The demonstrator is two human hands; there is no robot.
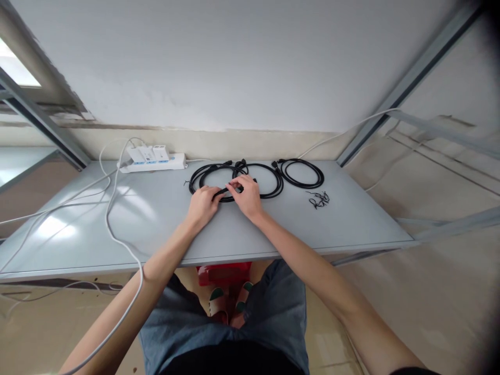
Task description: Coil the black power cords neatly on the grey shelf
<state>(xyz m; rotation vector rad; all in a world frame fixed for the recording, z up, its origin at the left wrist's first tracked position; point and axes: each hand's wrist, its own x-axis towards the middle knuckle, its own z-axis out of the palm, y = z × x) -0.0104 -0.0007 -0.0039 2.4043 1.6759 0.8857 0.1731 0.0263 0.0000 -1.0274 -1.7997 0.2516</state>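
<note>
Coiled black cables with plugs lie along the back of the grey shelf. My left hand [205,204] is closed on the near side of the left cable coil [194,177]. Close beside it, my right hand [247,195] pinches at the same stretch of cable, its thumb and forefinger together. A middle cable coil [279,182] sits partly behind my right hand. Farther right rests a separate cable coil [322,174]. In front of that one is a small heap of black twist ties [319,200]. My fingers hide the exact spot being gripped.
A white power strip [175,161] with plugged-in adapters stands at the back left of the shelf [250,237]. A white cord [111,219] runs loosely over the shelf's left side and across my left forearm. Metal posts [375,125] rise at both ends. A red stool [224,273] is below.
</note>
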